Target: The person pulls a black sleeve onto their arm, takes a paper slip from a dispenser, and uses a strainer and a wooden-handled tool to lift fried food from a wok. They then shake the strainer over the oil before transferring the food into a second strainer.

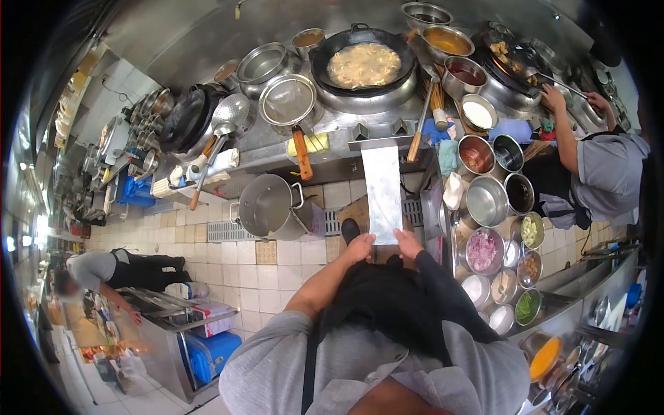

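Note:
A long, pale, flat strip (382,190), whitish with grey marks, stretches from the stove's front edge toward my body; cloth or metal, I cannot tell which. My left hand (360,247) is closed on the left corner of its near end. At the opposite corner, my right hand (408,244) grips the same end. The far end reaches a metal ledge (377,143) at the stove front. Beyond it, a black wok (318,63) holds bubbling oil with pale pieces of food. A mesh strainer (288,100) with a wooden handle rests left of the wok.
A large steel pot (266,205) stands on the tiled floor to the left. Bowls of chopped onion (485,250) and other ingredients line the right counter. One person (602,169) works at a wok on the right; another (117,270) leans over a counter at far left.

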The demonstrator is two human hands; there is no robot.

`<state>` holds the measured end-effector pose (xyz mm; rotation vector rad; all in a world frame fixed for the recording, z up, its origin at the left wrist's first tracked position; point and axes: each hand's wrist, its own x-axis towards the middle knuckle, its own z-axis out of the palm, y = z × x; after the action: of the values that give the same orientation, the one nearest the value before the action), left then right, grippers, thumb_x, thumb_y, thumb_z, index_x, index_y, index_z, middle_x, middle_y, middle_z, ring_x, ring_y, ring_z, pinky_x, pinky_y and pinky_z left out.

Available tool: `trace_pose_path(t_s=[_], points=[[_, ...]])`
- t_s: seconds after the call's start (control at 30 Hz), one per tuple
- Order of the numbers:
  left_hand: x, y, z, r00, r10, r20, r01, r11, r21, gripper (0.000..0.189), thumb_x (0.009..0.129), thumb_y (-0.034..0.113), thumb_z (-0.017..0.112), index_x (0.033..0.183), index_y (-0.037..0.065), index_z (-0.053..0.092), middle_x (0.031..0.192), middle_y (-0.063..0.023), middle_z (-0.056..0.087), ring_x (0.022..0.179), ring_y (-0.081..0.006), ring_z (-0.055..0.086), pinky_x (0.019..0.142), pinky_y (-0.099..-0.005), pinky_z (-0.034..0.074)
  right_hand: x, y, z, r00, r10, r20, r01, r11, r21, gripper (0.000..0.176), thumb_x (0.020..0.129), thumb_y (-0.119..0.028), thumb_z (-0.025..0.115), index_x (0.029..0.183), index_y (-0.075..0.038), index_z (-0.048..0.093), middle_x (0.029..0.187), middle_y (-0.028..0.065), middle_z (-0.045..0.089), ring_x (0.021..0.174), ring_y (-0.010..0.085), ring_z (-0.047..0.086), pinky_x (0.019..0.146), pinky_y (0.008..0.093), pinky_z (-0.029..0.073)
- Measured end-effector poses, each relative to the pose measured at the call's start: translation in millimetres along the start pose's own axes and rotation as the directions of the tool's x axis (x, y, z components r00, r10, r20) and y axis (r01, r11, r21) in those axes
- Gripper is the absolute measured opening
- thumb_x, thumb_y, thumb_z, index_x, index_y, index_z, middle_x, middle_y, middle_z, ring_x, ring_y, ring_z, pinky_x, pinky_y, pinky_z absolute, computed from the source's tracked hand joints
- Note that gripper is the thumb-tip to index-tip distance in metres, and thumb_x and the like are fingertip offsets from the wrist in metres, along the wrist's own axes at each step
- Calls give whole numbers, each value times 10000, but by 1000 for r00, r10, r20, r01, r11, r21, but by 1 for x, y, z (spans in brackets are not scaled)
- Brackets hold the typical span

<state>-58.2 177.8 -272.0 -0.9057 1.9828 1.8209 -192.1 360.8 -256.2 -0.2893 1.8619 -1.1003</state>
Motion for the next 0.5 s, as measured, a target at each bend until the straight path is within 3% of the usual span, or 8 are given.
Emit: trace_pose_path(t_s=[0.5], points=[[4,-5,0,1000,28,-9,-28,999,38,459,1025,426,471,911,-8,564,753,-109,594,601,-216,621,585,-366,538,6,7,-1,1000,-28,-10,28,999,-20,566,1024,-484,440,1085,52,610,751,121,605,505,221,604,476,344,513]])
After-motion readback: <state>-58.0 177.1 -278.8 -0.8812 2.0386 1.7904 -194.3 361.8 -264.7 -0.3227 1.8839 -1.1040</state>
